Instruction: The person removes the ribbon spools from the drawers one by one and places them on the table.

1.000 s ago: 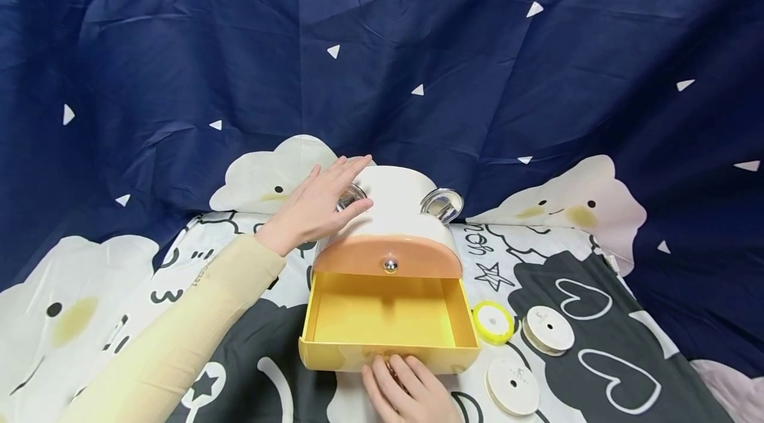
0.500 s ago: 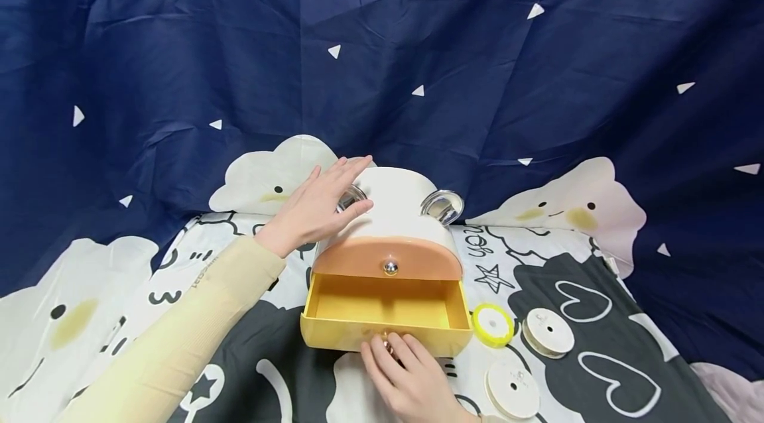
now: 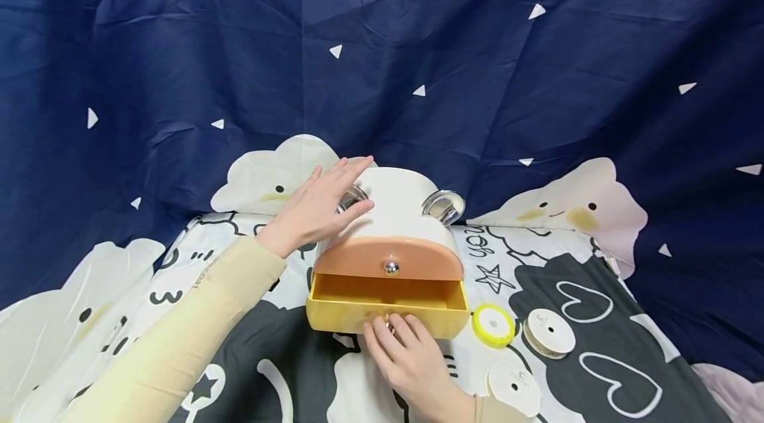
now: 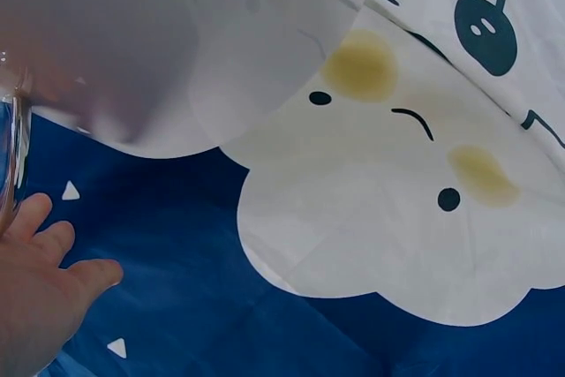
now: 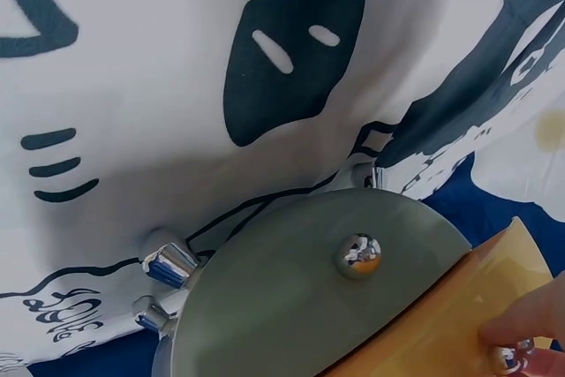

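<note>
A small white storage box (image 3: 400, 204) with round silver ear-like fittings stands at the middle of the head view. Its peach upper front (image 3: 352, 258) is closed flush and has a silver knob. Below, a yellow drawer (image 3: 334, 317) sticks partly out; what shows of its inside holds nothing. My left hand (image 3: 316, 204) rests with straight fingers at the box's upper left, over the left silver ear. At the drawer front, my right hand (image 3: 412, 360) pinches the drawer's silver knob (image 5: 507, 359), mostly hidden by fingers in the head view.
Right of the drawer lie a yellow-rimmed spool (image 3: 493, 325) and two white ribbon spools, one further right (image 3: 549, 333) and one nearer (image 3: 514, 388). A black-and-white patterned cloth (image 3: 268, 350) covers the table. Behind hangs a dark blue curtain (image 3: 382, 65).
The yellow drawer has slid inward, away from me, and my right hand has moved forward with it at the knob. My left hand has stayed at the box's upper left.
</note>
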Tool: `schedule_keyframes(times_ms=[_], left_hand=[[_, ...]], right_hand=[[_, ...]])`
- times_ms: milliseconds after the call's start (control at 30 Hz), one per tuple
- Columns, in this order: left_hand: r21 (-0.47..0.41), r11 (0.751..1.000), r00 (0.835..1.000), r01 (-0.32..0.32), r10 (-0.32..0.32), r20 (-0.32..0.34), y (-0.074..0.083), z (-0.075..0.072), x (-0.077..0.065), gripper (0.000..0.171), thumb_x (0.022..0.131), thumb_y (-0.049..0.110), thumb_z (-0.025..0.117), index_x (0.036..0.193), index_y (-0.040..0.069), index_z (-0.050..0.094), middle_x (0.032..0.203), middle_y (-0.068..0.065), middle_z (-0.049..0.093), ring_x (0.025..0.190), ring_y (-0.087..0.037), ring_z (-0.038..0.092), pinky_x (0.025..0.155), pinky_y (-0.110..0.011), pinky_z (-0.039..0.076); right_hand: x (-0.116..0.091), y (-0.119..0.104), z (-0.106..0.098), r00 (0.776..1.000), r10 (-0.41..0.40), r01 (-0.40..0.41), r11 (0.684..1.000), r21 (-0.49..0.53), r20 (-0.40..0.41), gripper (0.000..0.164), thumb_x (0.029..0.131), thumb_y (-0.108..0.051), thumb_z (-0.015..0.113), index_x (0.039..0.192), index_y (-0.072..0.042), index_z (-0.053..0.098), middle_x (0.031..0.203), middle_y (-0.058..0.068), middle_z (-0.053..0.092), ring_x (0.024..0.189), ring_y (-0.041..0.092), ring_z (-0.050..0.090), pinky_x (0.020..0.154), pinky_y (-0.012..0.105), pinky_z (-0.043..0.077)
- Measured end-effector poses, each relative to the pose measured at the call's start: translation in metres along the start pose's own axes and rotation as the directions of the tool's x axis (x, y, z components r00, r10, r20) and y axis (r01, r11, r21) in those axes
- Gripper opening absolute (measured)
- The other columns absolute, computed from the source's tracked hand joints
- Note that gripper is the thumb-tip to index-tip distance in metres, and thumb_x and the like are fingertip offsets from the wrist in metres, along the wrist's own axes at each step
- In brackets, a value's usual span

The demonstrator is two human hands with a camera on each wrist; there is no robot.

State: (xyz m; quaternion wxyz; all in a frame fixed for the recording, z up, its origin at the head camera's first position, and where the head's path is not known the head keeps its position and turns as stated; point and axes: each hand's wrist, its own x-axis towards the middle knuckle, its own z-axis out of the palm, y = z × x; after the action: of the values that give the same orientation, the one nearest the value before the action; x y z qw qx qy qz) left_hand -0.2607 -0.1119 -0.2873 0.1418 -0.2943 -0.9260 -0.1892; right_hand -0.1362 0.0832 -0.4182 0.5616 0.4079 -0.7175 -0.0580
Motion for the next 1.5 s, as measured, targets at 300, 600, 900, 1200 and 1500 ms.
schedule_keyframes(times_ms=[300,600,900,1200,1500], left_hand=[[0.000,1.000,1.000,0.004,-0.004,0.000,0.000,0.000,0.001,0.067,0.094,0.056,0.043,0.152,0.032,0.018,0.156,0.007,0.029,0.148,-0.019,0.023,0.118,-0.055,0.017],[0.001,1.000,1.000,0.000,0.000,-0.003,0.000,0.000,0.002,0.067,0.094,0.057,0.043,0.151,0.033,0.018,0.156,0.007,0.030,0.147,-0.018,0.023,0.119,-0.055,0.016],[0.007,1.000,1.000,0.003,-0.003,0.006,0.000,0.000,0.002,0.068,0.093,0.058,0.043,0.151,0.034,0.017,0.156,0.007,0.030,0.148,-0.019,0.023,0.119,-0.054,0.016],[0.001,1.000,1.000,0.005,-0.005,0.007,0.001,0.002,0.001,0.067,0.094,0.058,0.042,0.151,0.034,0.018,0.156,0.007,0.029,0.147,-0.018,0.023,0.119,-0.054,0.016],[0.005,1.000,1.000,0.007,-0.007,0.009,-0.001,0.001,0.000,0.067,0.093,0.058,0.043,0.151,0.035,0.017,0.156,0.007,0.029,0.148,-0.018,0.023,0.119,-0.054,0.016]], right_hand=[[-0.006,0.002,0.007,0.995,0.042,-0.042,0.999,-0.008,0.094,0.034,0.097,-0.009,0.036,0.096,-0.010,0.070,0.092,0.004,0.066,0.083,0.020,0.059,0.073,0.034,0.047],[-0.006,0.008,0.016,0.996,0.034,-0.032,0.999,-0.026,0.079,0.031,0.093,-0.011,0.040,0.096,-0.009,0.070,0.092,0.003,0.066,0.083,0.020,0.060,0.074,0.033,0.048],[-0.009,0.012,0.024,0.994,0.037,-0.034,0.999,-0.031,0.102,0.031,0.093,-0.011,0.040,0.096,-0.011,0.070,0.092,0.003,0.067,0.083,0.020,0.059,0.075,0.033,0.047],[-0.012,0.014,0.031,0.990,0.052,-0.048,0.998,-0.032,0.134,0.032,0.092,-0.012,0.039,0.099,-0.009,0.070,0.095,0.004,0.066,0.085,0.021,0.059,0.077,0.033,0.047],[-0.011,0.015,0.034,0.993,0.051,-0.049,0.999,-0.022,0.107,0.032,0.092,-0.010,0.038,0.098,-0.007,0.069,0.094,0.005,0.065,0.083,0.023,0.058,0.075,0.034,0.047]])
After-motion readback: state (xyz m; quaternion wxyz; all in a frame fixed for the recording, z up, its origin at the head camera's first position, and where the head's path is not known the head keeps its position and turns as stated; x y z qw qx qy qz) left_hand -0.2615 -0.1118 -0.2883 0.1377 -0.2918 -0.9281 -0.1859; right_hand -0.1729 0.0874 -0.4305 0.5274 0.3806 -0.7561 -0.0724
